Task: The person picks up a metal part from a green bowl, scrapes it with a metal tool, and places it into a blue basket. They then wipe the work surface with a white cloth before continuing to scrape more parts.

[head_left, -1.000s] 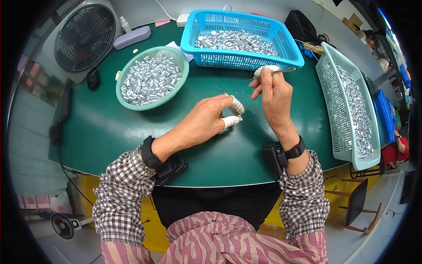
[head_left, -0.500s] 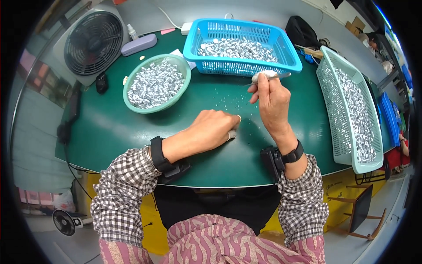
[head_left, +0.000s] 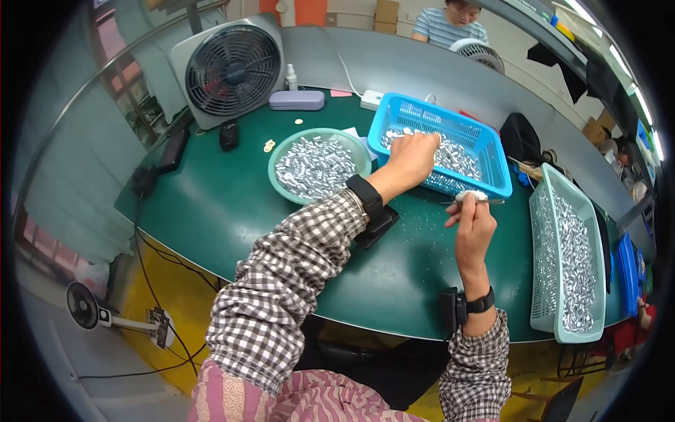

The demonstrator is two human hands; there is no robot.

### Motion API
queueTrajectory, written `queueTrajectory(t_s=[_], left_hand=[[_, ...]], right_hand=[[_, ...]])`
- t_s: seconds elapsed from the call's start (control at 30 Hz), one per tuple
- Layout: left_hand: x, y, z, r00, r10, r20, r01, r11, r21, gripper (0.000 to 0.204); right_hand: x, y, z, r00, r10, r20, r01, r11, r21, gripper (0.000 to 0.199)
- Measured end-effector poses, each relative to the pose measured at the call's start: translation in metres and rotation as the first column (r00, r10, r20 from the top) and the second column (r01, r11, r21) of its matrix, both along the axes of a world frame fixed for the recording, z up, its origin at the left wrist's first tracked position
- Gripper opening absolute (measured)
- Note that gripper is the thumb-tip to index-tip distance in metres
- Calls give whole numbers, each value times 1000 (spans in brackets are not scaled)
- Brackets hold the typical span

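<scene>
My left hand [head_left: 413,159] reaches into the blue plastic basket [head_left: 498,184], over a heap of small silver metal pieces [head_left: 460,160]. Its back faces up and hides the fingertips, so what it may grasp does not show. Just in front of that basket, my right hand [head_left: 474,226] is closed in a pinch on a thin metal tool with a white wrapped middle [head_left: 470,196]. The tool lies roughly level, its slim ends sticking out on both sides of the fingers.
Left of the blue basket stands a round green basket [head_left: 280,188] full of similar pieces. A long pale green basket [head_left: 545,281] of them is at the right. A box fan [head_left: 234,70], purple case [head_left: 297,100] and power strip [head_left: 371,100] line the back; a person [head_left: 450,28] sits beyond the partition.
My left hand has gone from the tabletop up and forward into the blue basket. The right hand still holds the tool. The view has tilted up and shifted left.
</scene>
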State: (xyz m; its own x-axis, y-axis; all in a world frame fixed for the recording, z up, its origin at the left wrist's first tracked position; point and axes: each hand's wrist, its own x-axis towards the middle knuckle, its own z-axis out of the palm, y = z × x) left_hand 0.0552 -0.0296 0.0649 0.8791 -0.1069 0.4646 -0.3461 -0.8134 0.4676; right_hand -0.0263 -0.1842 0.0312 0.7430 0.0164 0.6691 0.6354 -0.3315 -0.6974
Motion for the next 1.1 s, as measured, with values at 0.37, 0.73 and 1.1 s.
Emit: queueTrajectory(t_s=[0.37, 0.73, 1.1], left_hand=[[-9, 103, 24, 963, -108, -249, 173, 951, 257, 18], [-17, 159, -11, 942, 32, -334, 138, 871, 472, 20], [-16, 148, -27, 992, -24, -127, 98, 778, 621, 19]], right_hand=[[0, 2, 1, 1000, 21, -9, -21, 1000, 0, 26], [-2, 2, -2, 1000, 22, -14, -22, 999, -40, 25], [0, 4, -3, 999, 46, 4, -46, 997, -60, 22]])
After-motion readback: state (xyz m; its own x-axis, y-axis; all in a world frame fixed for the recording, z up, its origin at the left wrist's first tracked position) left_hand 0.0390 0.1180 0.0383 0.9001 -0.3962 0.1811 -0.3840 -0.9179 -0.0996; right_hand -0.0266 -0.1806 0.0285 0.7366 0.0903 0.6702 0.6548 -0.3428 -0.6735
